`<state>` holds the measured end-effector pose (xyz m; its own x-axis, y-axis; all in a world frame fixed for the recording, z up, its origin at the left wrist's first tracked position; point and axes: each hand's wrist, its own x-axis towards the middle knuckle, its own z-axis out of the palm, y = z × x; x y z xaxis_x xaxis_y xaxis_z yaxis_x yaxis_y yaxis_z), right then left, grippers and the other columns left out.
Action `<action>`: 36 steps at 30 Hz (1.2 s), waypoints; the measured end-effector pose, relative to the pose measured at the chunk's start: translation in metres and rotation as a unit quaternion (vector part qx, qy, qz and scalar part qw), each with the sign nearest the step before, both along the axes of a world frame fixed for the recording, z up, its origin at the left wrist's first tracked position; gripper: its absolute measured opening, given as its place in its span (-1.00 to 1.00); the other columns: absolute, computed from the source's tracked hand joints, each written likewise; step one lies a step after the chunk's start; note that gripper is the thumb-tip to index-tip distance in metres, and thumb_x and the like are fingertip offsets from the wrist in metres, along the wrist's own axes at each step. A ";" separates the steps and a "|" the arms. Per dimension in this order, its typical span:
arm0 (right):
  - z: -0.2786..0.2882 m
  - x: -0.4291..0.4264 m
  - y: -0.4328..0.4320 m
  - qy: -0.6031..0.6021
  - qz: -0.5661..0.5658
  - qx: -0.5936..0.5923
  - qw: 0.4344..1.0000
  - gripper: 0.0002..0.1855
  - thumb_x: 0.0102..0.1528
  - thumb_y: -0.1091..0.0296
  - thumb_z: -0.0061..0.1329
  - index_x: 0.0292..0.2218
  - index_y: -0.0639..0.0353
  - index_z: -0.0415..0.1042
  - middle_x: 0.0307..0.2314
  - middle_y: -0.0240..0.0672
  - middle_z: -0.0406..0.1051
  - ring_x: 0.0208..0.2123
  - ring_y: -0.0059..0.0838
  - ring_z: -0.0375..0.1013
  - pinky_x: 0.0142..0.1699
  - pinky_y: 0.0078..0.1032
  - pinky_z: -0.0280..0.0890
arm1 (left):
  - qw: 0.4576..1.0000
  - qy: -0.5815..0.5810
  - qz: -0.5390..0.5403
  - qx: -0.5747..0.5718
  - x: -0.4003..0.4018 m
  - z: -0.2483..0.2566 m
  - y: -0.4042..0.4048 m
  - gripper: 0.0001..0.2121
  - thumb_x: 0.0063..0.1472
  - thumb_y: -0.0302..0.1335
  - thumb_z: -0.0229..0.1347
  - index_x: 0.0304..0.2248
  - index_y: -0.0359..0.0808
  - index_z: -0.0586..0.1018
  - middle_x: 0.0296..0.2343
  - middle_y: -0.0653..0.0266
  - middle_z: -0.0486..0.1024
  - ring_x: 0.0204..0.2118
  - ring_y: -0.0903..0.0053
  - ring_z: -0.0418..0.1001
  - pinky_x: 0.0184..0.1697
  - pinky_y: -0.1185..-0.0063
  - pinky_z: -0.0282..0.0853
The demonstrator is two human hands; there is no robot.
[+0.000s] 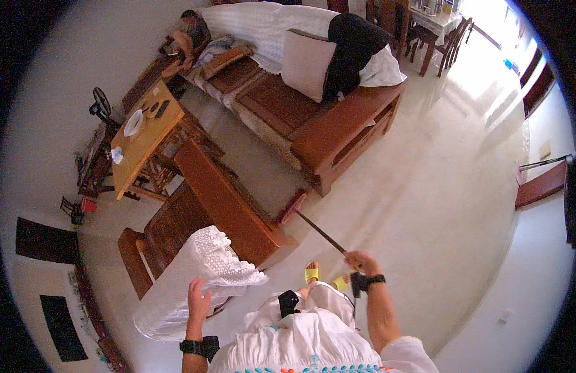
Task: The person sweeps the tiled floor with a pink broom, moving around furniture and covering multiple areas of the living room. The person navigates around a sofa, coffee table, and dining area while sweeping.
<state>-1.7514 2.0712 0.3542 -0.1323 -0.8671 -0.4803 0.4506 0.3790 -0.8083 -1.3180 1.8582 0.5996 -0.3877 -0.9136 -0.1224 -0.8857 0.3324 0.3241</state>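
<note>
My right hand grips the dark handle of a broom, whose reddish head lies on the floor between the end of the wooden sofa and the wooden armchair. My left hand holds nothing; its fingers are apart, over or against the white lace-edged cover draped on the armchair's back. From this view I cannot tell whether it touches the cloth. Both wrists wear black bands with devices. Yellow slippers show on the floor below me.
A long wooden sofa with cushions stands ahead, a seated person at its far end. A wooden table holding a white dish is at the left, beside the armchair. A dining table with chairs stands at the back right.
</note>
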 end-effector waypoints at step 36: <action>0.135 0.008 -0.249 0.133 0.214 0.141 0.957 -0.86 -0.11 0.32 -0.19 -0.56 0.18 0.22 -0.85 -0.47 0.13 -0.85 -0.66 0.09 -0.78 -0.68 -0.06 | 0.977 -0.110 0.174 0.057 -0.045 -0.016 -0.118 -0.05 -0.42 -0.28 0.20 -0.05 -0.24 -0.17 -0.05 0.04 -0.29 0.00 0.07 -0.44 -0.08 0.14 -0.56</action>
<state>-1.7436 1.8219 0.4888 0.0554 -0.7097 -0.7024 -0.0018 0.7034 -0.7108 -1.3626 1.7397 0.5837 -0.0082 -0.9611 -0.2761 -0.9911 -0.0289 0.1300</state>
